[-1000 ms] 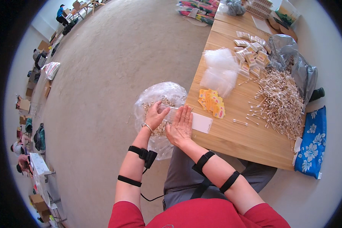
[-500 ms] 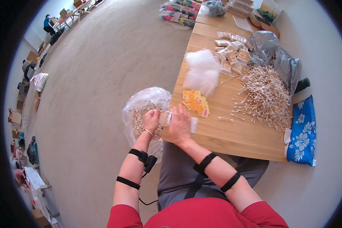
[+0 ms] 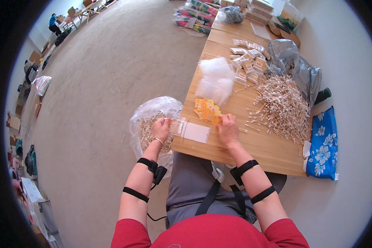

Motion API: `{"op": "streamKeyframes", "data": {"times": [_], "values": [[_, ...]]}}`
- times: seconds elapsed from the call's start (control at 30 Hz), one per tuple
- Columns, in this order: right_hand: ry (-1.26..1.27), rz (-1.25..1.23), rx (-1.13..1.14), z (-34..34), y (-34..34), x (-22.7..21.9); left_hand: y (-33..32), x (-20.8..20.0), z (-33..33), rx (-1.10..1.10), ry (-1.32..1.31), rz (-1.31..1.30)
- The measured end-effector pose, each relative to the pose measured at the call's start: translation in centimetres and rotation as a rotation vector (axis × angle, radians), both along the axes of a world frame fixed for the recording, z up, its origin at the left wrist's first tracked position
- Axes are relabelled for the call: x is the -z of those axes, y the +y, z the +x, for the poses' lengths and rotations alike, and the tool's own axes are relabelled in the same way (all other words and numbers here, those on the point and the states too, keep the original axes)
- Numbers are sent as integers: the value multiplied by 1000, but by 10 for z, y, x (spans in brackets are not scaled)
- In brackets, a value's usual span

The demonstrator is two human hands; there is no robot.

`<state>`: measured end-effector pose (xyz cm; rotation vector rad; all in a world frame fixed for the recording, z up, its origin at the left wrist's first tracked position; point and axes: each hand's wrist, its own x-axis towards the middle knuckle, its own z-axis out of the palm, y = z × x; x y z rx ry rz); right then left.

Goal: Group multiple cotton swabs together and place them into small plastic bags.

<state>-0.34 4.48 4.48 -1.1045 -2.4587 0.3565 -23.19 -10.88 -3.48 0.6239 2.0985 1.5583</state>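
Note:
My left hand (image 3: 161,129) is closed on a flat row of cotton swabs (image 3: 176,127) at the table's near left corner. Beside the swabs, a pale rectangular piece (image 3: 196,132) lies on the wood; whether it is a card or part of a bag I cannot make out. My right hand (image 3: 228,129) has its fingertips pinched at the near edge of a fanned stack of yellow cards (image 3: 207,110). Farther up the table are clear plastic bags (image 3: 216,80) and a heap of small filled swab packs (image 3: 250,60).
A big pile of loose swabs (image 3: 283,107) covers the right side, against a grey plastic bag (image 3: 308,74). A blue floral pouch (image 3: 321,144) stands at the right edge. Below the left edge, a clear sack (image 3: 138,120) holds more swabs. Colourful bundles (image 3: 194,16) lie beyond.
My right hand has moved right, away from the swabs in my left hand to the yellow cards. The pale rectangle it partly covered now shows. My left hand keeps its hold.

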Motion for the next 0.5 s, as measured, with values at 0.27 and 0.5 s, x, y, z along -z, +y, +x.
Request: {"op": "streamKeyframes", "data": {"times": [0.27,0.5], "values": [[375,-621,11,20,17,8,1,2,0,-11,37,13],[351,-892,-131,-12,-13,-14,-2,1,-1,-19,102,-28]]}}
